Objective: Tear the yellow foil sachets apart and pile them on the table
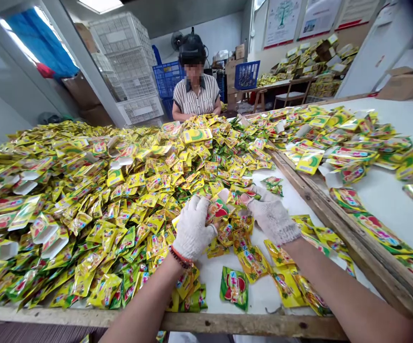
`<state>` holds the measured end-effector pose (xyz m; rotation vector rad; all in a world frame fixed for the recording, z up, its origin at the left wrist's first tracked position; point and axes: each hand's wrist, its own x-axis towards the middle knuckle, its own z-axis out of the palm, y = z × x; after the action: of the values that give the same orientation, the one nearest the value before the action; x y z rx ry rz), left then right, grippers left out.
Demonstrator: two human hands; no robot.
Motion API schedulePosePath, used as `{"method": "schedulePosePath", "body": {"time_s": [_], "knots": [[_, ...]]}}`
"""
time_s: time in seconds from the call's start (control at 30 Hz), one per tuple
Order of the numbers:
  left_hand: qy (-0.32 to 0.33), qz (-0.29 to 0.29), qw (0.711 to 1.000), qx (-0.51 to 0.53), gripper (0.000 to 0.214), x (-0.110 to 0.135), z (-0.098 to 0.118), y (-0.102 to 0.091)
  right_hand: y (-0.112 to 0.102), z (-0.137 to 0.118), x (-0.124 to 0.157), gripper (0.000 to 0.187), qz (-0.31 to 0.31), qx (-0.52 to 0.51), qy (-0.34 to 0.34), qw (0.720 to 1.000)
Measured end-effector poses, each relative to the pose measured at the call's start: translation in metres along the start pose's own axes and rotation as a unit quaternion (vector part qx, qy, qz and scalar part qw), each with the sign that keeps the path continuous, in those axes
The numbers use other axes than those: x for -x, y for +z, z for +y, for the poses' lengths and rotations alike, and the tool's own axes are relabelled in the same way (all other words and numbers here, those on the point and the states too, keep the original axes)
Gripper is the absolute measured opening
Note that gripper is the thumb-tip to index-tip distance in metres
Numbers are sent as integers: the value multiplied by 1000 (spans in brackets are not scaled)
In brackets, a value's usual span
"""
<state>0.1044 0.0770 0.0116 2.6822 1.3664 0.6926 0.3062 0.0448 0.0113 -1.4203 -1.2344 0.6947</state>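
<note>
My left hand [194, 226], in a white knit glove with bare fingertips, is closed around a small printed carton [217, 211] with a watermelon picture; a pale flap stands up at its far end. Close by on the right, my gloved right hand [271, 216] has its fingers pinched on a small green and red sachet [252, 193]. Yellow sachets [252, 262] with pineapple pictures lie below and between the hands. Nearer me, a green watermelon sachet [234, 288] rests flat on the white tabletop [213, 290]. The fingers' undersides are hidden.
A large heap of sachets [120, 214], with open cartons among them, covers the left and middle. A wooden divider [314, 190] runs along the right, with filled-looking cartons [310, 161] beyond it. Another person [196, 95] sits opposite. White crates [131, 66] are stacked behind.
</note>
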Motion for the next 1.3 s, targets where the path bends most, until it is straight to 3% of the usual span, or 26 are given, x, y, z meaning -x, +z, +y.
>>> {"method": "schedulePosePath", "body": {"time_s": [0.17,0.33,0.57,0.73,0.87,1.03,1.13,1.3], "knots": [[73,-18,995,65,62,-1,-9,-10,-12,-8,0,17,-33,193,-66,978],[79,-28,993,79,60,2,-5,-5,-6,-12,6,14,-37,224,-173,958],[115,-31,985,127,66,1,-14,-5,-15,-21,5,24,-114,165,-33,979],[99,-36,985,139,62,0,-17,-9,-19,-17,5,23,-141,138,-110,974],[121,-48,980,147,62,0,-13,-13,-21,-14,4,21,-166,152,-96,970],[102,-35,987,123,55,0,-5,-9,-19,-13,2,22,-118,212,-139,960],[70,-18,989,133,59,0,-1,-6,-17,-12,2,28,-103,193,-144,965],[43,-45,977,206,55,0,-1,-7,-26,-10,2,31,-182,145,-120,965]]}}
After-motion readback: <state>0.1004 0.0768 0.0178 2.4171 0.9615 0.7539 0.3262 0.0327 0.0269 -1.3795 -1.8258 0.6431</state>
